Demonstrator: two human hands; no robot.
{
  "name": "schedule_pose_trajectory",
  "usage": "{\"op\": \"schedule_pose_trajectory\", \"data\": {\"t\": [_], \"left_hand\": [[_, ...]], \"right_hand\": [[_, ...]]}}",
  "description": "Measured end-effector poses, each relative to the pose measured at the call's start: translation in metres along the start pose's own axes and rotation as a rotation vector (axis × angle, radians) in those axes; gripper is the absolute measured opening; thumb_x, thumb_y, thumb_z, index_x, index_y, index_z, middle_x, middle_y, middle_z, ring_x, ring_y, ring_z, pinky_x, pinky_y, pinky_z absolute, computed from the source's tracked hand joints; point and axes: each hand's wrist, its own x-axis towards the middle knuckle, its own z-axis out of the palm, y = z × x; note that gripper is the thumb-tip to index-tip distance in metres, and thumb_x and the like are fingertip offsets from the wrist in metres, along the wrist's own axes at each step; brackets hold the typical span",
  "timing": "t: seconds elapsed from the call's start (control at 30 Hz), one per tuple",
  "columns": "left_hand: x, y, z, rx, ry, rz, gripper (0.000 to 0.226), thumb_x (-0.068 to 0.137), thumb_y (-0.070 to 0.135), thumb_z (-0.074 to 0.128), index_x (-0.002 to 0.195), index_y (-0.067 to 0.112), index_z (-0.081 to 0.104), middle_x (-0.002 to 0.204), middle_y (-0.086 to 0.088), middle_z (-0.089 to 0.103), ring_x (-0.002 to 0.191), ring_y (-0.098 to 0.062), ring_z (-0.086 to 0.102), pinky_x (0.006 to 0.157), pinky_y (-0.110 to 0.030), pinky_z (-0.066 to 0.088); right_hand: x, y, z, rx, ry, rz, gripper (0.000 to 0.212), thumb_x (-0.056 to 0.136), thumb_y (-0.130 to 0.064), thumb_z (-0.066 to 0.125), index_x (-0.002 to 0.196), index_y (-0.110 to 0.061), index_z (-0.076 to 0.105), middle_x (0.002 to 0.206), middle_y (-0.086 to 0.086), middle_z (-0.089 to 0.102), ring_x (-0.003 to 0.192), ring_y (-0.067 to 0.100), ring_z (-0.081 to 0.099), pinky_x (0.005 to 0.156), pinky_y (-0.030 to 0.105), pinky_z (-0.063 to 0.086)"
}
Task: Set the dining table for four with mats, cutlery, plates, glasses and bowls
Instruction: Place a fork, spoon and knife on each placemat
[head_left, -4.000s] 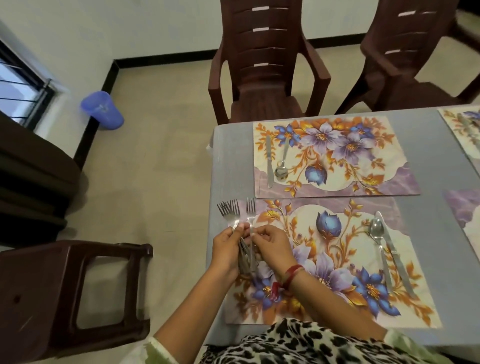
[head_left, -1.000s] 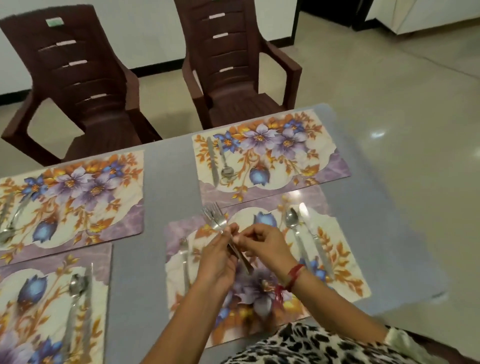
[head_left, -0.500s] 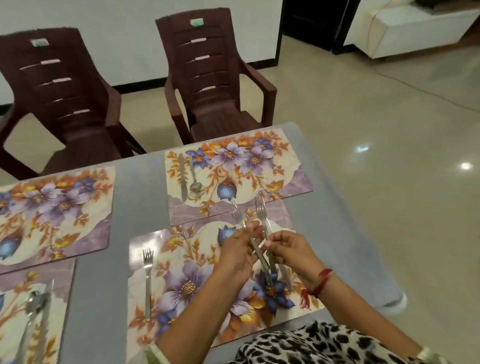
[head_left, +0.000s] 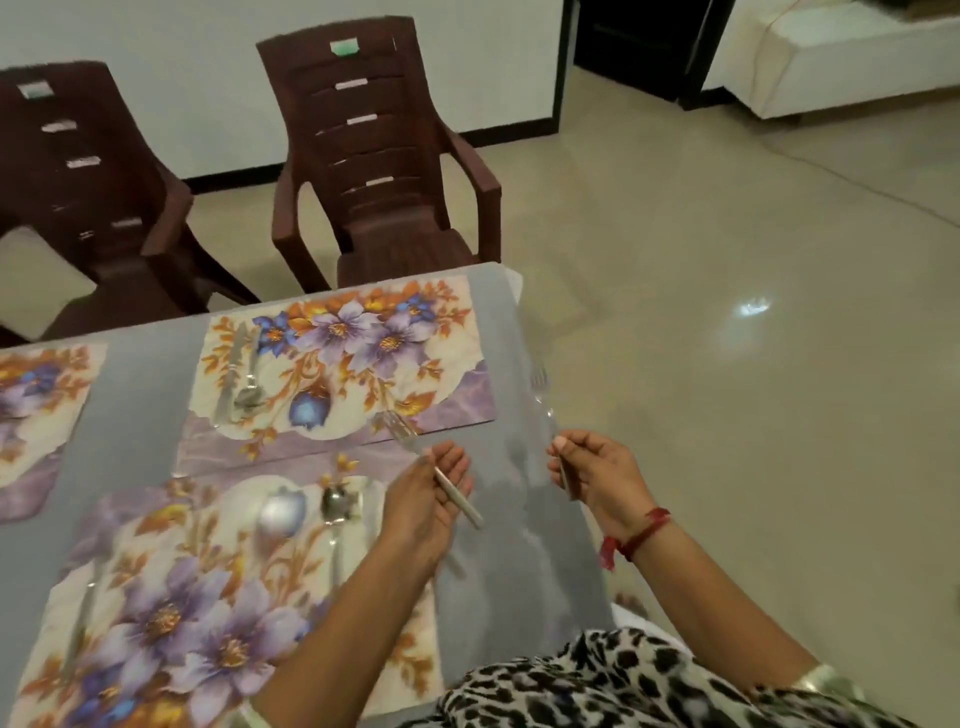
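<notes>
Centre frame, the left hand (head_left: 423, 501) pinches one fork (head_left: 462, 504), its tines over the far mat (head_left: 363, 343), which holds a knife (head_left: 228, 374) and spoon (head_left: 248, 395). The right hand (head_left: 595, 475) grips a second fork (head_left: 541, 384) above the table (head_left: 519, 519) edge.

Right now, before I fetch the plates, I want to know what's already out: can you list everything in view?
Table: one, grey, left and centre.
Mats: three, floral purple and orange, on the table.
Forks: two, silver, one in each hand.
Spoons: two, silver, one on the far mat, one on the near mat.
Knife: one, silver, beside the far mat's spoon.
Chairs: two, brown, beyond the table.
Sofa: one, white, top right.
Thread: one, red, round the right wrist.
Left hand: one, holds a fork above the mats.
Right hand: one, holds a fork at the table's right edge.
</notes>
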Motion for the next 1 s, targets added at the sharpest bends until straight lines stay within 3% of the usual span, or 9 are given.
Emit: {"op": "schedule_pose_trajectory", "data": {"t": [0.1, 0.17, 0.3, 0.43, 0.57, 0.73, 1.0], "left_hand": [[-0.004, -0.035, 0.051, -0.062, 0.059, 0.040, 0.026, 0.103, 0.016, 0.034, 0.099, 0.003, 0.056, 0.110, -0.015, 0.057, 0.102, -0.024, 0.058, 0.090, -0.035, 0.047], [-0.012, -0.051, 0.071, -0.113, 0.096, 0.052, 0.028, 0.103, 0.016, 0.033, 0.100, 0.002, 0.057, 0.110, -0.014, 0.058, 0.103, -0.024, 0.058, 0.095, -0.036, 0.042], [-0.029, -0.067, 0.098, -0.222, 0.164, 0.136, 0.026, 0.102, 0.015, 0.037, 0.097, 0.005, 0.060, 0.099, -0.011, 0.063, 0.091, -0.019, 0.062, 0.093, -0.035, 0.047], [-0.034, -0.069, 0.105, -0.309, 0.238, 0.209, 0.025, 0.102, 0.016, 0.039, 0.096, 0.005, 0.060, 0.093, -0.010, 0.063, 0.083, -0.017, 0.066, 0.077, -0.029, 0.056], [-0.030, -0.070, 0.121, -0.313, 0.279, 0.239, 0.023, 0.102, 0.014, 0.041, 0.094, 0.004, 0.060, 0.093, -0.010, 0.063, 0.087, -0.019, 0.063, 0.090, -0.033, 0.049], [-0.027, -0.067, 0.150, -0.326, 0.264, 0.266, 0.020, 0.101, 0.012, 0.042, 0.095, 0.003, 0.059, 0.093, -0.010, 0.062, 0.088, -0.020, 0.062, 0.095, -0.036, 0.045], [-0.008, -0.052, 0.159, -0.380, 0.299, 0.286, 0.021, 0.101, 0.013, 0.043, 0.092, 0.004, 0.060, 0.093, -0.009, 0.062, 0.089, -0.019, 0.061, 0.096, -0.035, 0.046]], "right_hand": [[0.030, -0.038, -0.053, -0.081, -0.082, 0.003, 0.007, 0.089, -0.001, 0.058, 0.085, -0.006, 0.062, 0.073, 0.007, 0.065, 0.056, 0.010, 0.061, 0.056, 0.020, 0.054], [0.042, -0.062, -0.073, -0.126, -0.127, 0.002, 0.006, 0.089, -0.001, 0.059, 0.087, -0.006, 0.062, 0.073, 0.006, 0.066, 0.059, 0.011, 0.060, 0.058, 0.020, 0.054], [0.062, -0.091, -0.094, -0.139, -0.242, 0.067, 0.005, 0.088, -0.005, 0.062, 0.090, -0.007, 0.066, 0.071, 0.003, 0.064, 0.059, 0.008, 0.060, 0.058, 0.019, 0.053], [0.071, -0.098, -0.103, -0.103, -0.316, 0.162, 0.006, 0.087, -0.005, 0.062, 0.090, -0.006, 0.067, 0.070, 0.003, 0.064, 0.057, 0.007, 0.060, 0.056, 0.017, 0.052], [0.076, -0.109, -0.113, -0.117, -0.370, 0.216, 0.006, 0.087, -0.008, 0.064, 0.091, -0.007, 0.068, 0.066, -0.001, 0.061, 0.056, 0.007, 0.054, 0.051, 0.016, 0.048], [0.095, -0.133, -0.110, -0.144, -0.409, 0.188, 0.002, 0.086, -0.007, 0.065, 0.086, -0.006, 0.067, 0.066, -0.001, 0.060, 0.050, 0.003, 0.050, 0.045, 0.014, 0.043], [0.142, -0.167, -0.104, -0.121, -0.390, 0.264, 0.010, 0.085, 0.002, 0.063, 0.076, 0.000, 0.061, 0.068, 0.008, 0.059, 0.046, 0.005, 0.057, 0.050, 0.015, 0.052]]}}
